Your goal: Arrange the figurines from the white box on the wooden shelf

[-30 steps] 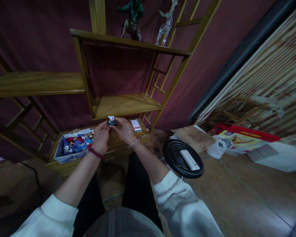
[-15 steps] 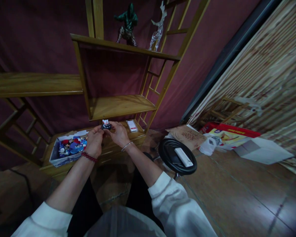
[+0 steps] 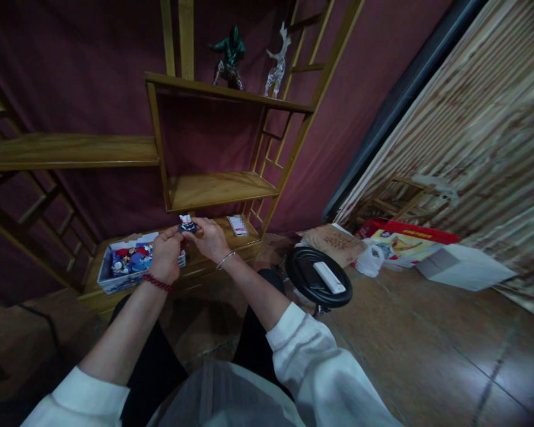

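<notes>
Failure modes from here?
Slip: the small figurine is held up between left hand and right hand; a loosened hold could drop it.

Knock: the left hand appears close to the open box; a bump might spill its loose pieces.

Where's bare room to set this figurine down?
The middle shelf, between left upright and right post, looks bare; so does left shelf, beyond that upright. Cabinet top is crowded: filled box left, left hand and right hand holding the figurine midway, phone right.
</notes>
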`<action>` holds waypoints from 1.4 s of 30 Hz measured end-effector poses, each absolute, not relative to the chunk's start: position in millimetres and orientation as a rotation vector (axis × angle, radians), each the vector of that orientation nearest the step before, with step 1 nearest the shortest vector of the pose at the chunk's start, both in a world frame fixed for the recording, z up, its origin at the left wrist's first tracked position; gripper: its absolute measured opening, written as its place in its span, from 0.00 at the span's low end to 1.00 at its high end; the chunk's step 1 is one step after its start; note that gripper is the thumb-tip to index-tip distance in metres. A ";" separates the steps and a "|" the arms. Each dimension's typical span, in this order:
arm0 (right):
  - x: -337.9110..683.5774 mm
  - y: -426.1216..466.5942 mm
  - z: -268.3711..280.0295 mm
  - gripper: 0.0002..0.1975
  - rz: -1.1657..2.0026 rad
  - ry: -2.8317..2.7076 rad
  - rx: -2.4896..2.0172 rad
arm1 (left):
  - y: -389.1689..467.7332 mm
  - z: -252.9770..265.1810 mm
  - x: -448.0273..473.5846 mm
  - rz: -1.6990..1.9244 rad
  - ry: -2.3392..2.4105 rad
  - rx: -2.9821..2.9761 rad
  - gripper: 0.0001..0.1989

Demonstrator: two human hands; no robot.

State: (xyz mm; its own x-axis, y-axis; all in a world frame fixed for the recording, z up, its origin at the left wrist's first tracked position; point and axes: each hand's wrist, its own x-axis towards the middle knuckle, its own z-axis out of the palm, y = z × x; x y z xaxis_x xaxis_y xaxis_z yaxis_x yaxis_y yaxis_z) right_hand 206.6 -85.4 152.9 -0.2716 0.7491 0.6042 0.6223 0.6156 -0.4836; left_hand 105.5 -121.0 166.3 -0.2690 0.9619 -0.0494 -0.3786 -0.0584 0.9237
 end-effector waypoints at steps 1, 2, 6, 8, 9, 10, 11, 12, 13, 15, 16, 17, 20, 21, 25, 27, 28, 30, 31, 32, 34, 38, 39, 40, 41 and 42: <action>206.3 -87.4 153.7 0.15 0.183 -1.986 -1.090 | -122.3 165.9 105.1 1.568 1.089 0.773 0.07; 206.4 -89.3 154.4 0.15 0.178 -1.985 -1.099 | -123.5 165.7 104.8 1.565 1.081 0.777 0.07; 207.9 -94.1 155.9 0.14 0.164 -1.993 -1.124 | -128.4 166.6 105.7 1.568 1.063 0.775 0.07; 208.5 -94.5 156.0 0.14 0.166 -1.996 -1.134 | -130.4 167.6 106.6 1.581 1.059 0.754 0.07; 208.6 -94.3 155.9 0.15 0.169 -1.996 -1.138 | -131.1 168.0 106.9 1.586 1.057 0.746 0.08; 208.6 -94.1 155.8 0.15 0.173 -1.995 -1.138 | -131.5 168.1 107.0 1.591 1.056 0.743 0.08; 208.5 -93.8 155.5 0.15 0.179 -1.995 -1.132 | -131.6 168.0 107.0 1.594 1.057 0.744 0.09; 208.5 -93.5 155.0 0.15 0.182 -1.995 -1.121 | -131.3 167.5 106.8 1.597 1.059 0.750 0.09; 208.5 -93.2 154.3 0.15 0.184 -1.997 -1.109 | -130.8 166.8 106.6 1.596 1.063 0.757 0.09; 209.0 -92.5 152.3 0.14 0.184 -1.999 -1.094 | -129.3 164.6 106.2 1.582 1.071 0.765 0.09; 209.5 -92.1 151.0 0.15 0.183 -1.999 -1.091 | -128.4 163.2 106.2 1.572 1.073 0.766 0.09; 210.0 -91.5 149.6 0.15 0.186 -1.998 -1.090 | -127.5 161.8 106.4 1.563 1.072 0.764 0.09; 211.3 -89.6 145.5 0.15 0.212 -1.992 -1.085 | -125.2 158.2 107.3 1.554 1.080 0.742 0.08; 211.5 -88.9 144.7 0.15 0.216 -1.988 -1.085 | -124.5 157.6 107.6 1.556 1.082 0.737 0.07; 210.8 -86.7 145.1 0.15 0.206 -1.982 -1.076 | -122.0 159.5 108.2 1.564 1.086 0.728 0.07; 210.5 -86.1 147.5 0.15 0.200 -1.975 -1.072 | -120.7 163.2 108.5 1.571 1.088 0.727 0.08; 210.5 -85.8 149.1 0.15 0.197 -1.969 -1.073 | -120.0 165.4 108.8 1.574 1.089 0.731 0.08; 211.2 -85.0 153.0 0.15 0.191 -1.961 -1.073 | -118.1 169.7 109.7 1.581 1.087 0.754 0.10; 211.9 -84.4 155.3 0.15 0.186 -1.959 -1.069 | -116.8 171.6 110.1 1.583 1.083 0.771 0.10; 212.7 -83.5 157.8 0.15 0.181 -1.958 -1.062 | -115.2 173.3 110.7 1.585 1.079 0.786 0.11; 214.5 -80.8 163.1 0.16 0.171 -1.960 -1.045 | -111.3 176.3 111.8 1.585 1.067 0.802 0.12; 219.2 -72.0 172.9 0.16 0.152 -1.958 -1.026 | -101.7 184.2 115.8 1.593 1.027 0.824 0.13; 220.5 -69.2 174.9 0.16 0.143 -1.952 -1.025 | -99.1 186.8 117.3 1.596 1.017 0.836 0.13; 222.0 -66.2 176.7 0.17 0.135 -1.945 -1.024 | -96.3 189.4 119.0 1.598 1.010 0.850 0.12; 223.7 -62.8 178.3 0.17 0.130 -1.942 -1.021 | -93.3 191.9 120.7 1.598 1.007 0.863 0.11; 225.5 -59.2 179.9 0.17 0.129 -1.942 -1.019 | -90.1 194.2 122.5 1.595 1.008 0.878 0.11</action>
